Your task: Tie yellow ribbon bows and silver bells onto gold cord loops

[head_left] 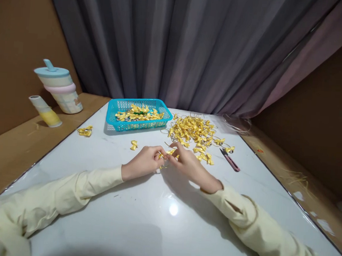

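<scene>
My left hand [144, 160] and my right hand [188, 162] meet fingertip to fingertip above the white table [142, 215]. Both are closed in a pinch on a small yellow ribbon bow [170, 152] with a thin yellow cord, partly hidden by my fingers. Just behind my right hand spreads a heap of yellow bows [192, 128], many with cord loops and small silvery bells. A single loose bow [134, 145] lies beyond my left hand. Pink-handled thread snips [230, 160] rest to the right of my right hand.
A blue plastic basket [110, 121] holding more bows stands at the back. A small bundle of bows [85, 131] lies at the table's left. Farther left stand a tumbler with a straw [63, 94] and a yellow-white cylinder [48, 114]. Clear cord [237, 125] lies back right.
</scene>
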{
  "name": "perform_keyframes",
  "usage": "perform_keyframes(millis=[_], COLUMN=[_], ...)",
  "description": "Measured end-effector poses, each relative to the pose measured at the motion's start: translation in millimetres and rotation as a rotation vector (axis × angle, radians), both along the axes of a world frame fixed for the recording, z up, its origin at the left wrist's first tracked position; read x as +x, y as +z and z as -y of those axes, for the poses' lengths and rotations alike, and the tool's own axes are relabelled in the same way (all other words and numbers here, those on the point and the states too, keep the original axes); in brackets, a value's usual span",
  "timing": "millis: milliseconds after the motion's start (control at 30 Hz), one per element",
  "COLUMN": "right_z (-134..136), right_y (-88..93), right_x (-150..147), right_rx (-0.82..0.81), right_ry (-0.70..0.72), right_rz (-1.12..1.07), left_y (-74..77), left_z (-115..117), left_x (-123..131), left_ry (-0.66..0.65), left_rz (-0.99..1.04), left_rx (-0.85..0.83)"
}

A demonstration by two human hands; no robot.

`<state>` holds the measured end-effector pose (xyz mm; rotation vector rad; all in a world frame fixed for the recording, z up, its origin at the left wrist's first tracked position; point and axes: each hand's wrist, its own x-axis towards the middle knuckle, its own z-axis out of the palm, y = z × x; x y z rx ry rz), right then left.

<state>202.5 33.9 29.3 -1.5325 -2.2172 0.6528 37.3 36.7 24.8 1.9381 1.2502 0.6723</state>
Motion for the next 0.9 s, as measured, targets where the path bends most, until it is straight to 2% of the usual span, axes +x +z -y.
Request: perform_keyframes(millis=[67, 133, 233, 400, 533, 600, 733, 800, 900], right_z=[-7.5, -11.6, -12.0, -10.2, -11.4, -10.7, -3.3, 2.3, 9.3], right_y=[8.3, 14.1, 15.6, 10.3, 9.1, 8.4, 4.4, 3.2, 5.2], right_x=[8.2, 13.4, 13.2, 6.9, 8.0, 8.1, 3.8, 0.9, -2.1], right_rx=[-0.310, -0.513, -0.548, -0.437, -0.345, -0.190, 0.240, 0.344, 0.397], right_ry=[0.104, 0.201, 0.230, 0.036, -0.040, -0.080, -0.169, -0.182, -0.116], right_rz=[-0.139, -0.245, -0.344, -0.304, -0.246, -0.132, 0.302, 0.464, 0.531], left_y=[0.1, -0.5, -0.9, 0.9, 0.5, 0.6, 2.4, 3.1, 3.2], left_z=[-2.2, -3.8, -4.9, -4.4, -2.9, -1.6, 0.7, 1.0, 0.3], left_x=[-0.6, -1.0, -0.9, 0.1, 0.3, 0.4, 1.3, 1.6, 1.6], left_ry=[0.018, 0.022, 0.019, -0.009, -0.067, -0.080, -0.074, -0.067, -0.063], left_rz=[0.037, 0.062, 0.088, 0.159, 0.268, 0.293, 0.283, 0.272, 0.257], left_rx=[-0.033, -0.056, -0.081, -0.175, -0.265, -0.279, -0.293, -0.289, -0.264])
